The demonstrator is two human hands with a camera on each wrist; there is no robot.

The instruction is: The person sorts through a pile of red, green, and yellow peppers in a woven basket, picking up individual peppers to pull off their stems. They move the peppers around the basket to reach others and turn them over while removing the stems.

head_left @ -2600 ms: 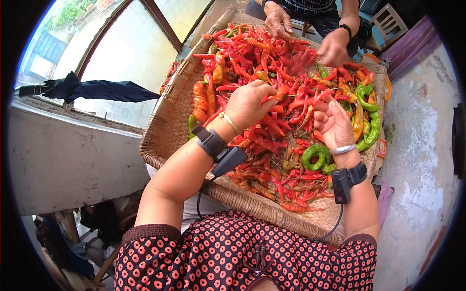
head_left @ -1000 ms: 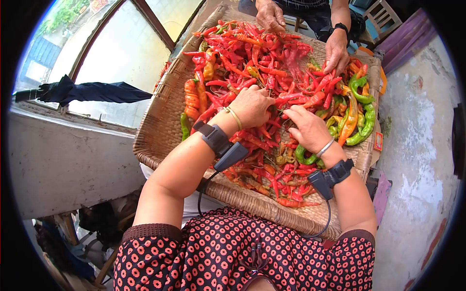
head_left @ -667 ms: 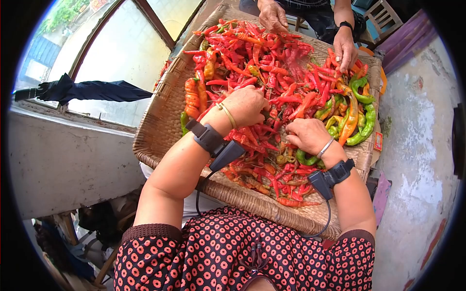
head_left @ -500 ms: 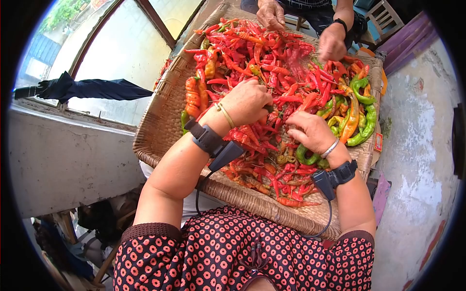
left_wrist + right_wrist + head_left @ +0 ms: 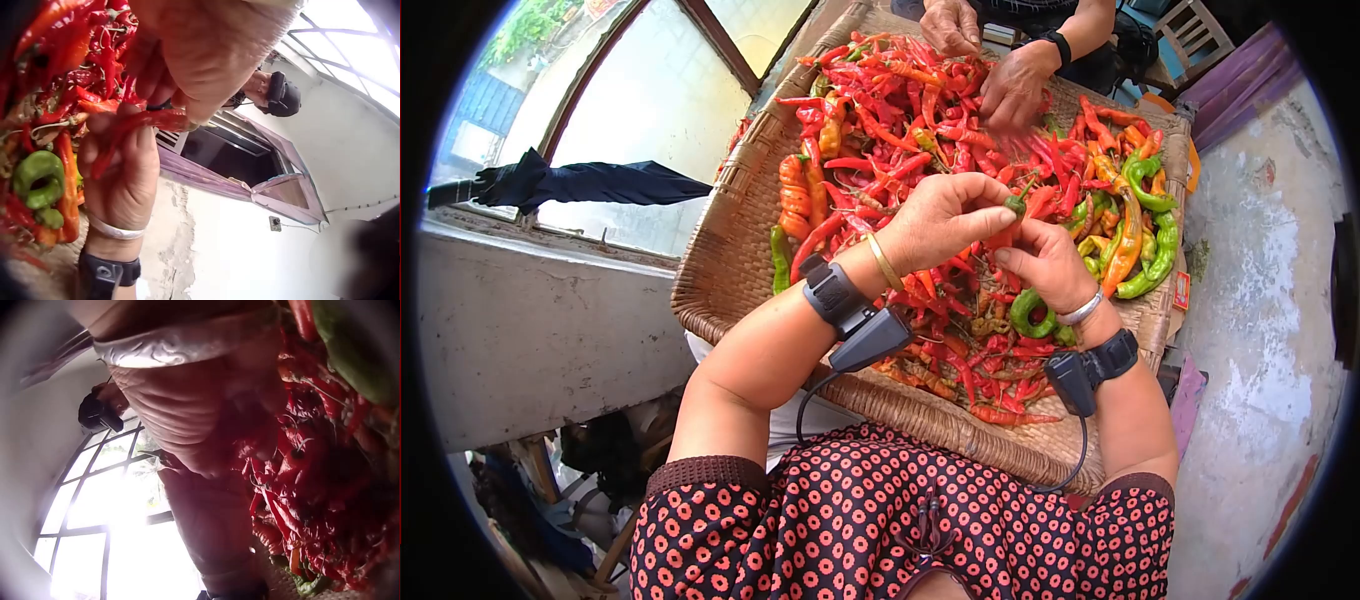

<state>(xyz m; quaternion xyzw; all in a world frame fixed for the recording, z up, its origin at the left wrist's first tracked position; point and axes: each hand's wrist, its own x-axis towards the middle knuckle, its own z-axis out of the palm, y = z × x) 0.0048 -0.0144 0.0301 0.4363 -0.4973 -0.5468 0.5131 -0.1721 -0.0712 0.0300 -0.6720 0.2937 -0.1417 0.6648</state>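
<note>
Both my hands meet over the heap of red chili peppers [image 5: 880, 110] in a woven basket [image 5: 730, 270]. The left hand [image 5: 940, 225] pinches a red chili pepper [image 5: 147, 120] at its stem end between thumb and finger; the green stem sticks up past the thumb. The right hand [image 5: 1055, 265] has its fingers curled at the pepper's body, which lies across them in the left wrist view. Below the right hand is a curled green pepper [image 5: 1032, 314]. In the right wrist view the hands hide most of the pepper.
Across the basket, another person's hand [image 5: 1015, 85] reaches over the heap, with the other hand [image 5: 950, 25] at the far rim. Green and orange peppers [image 5: 1145, 250] lie along the right side. A folded dark umbrella [image 5: 600, 185] is at the window on the left.
My hands reached down into the heap, then came up together with a chili pepper between them. The other person's hand moved from the right-side peppers leftward over the heap.
</note>
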